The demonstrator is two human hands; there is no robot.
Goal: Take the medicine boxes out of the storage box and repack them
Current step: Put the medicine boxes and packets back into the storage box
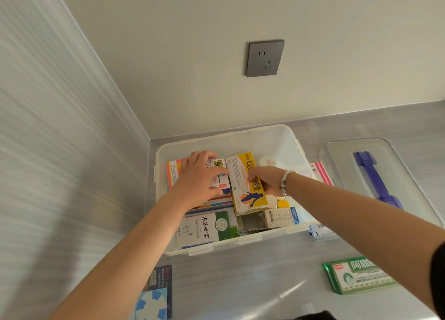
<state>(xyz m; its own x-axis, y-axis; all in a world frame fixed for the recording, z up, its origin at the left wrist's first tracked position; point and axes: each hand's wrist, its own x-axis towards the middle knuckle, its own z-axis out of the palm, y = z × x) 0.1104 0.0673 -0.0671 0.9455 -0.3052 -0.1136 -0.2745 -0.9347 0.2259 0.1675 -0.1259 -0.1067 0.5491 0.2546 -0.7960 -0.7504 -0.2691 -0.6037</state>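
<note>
A clear plastic storage box (284,141) stands on the grey counter against the wall, packed with medicine boxes. My left hand (201,175) reaches in and grips a small white box (218,177) at the back left, fingers curled over its top. My right hand (268,179), with a bead bracelet at the wrist, grips the right edge of a long yellow and white box (243,189) lying in the middle. A white and green box (204,228) lies at the front left of the storage box, and a small white box (279,217) at the front right.
The clear lid (375,175) with a purple handle lies to the right of the storage box. A green medicine box (358,275) lies on the counter at the front right. A dark and blue box (156,293) lies at the front left. A wall socket (265,58) is above.
</note>
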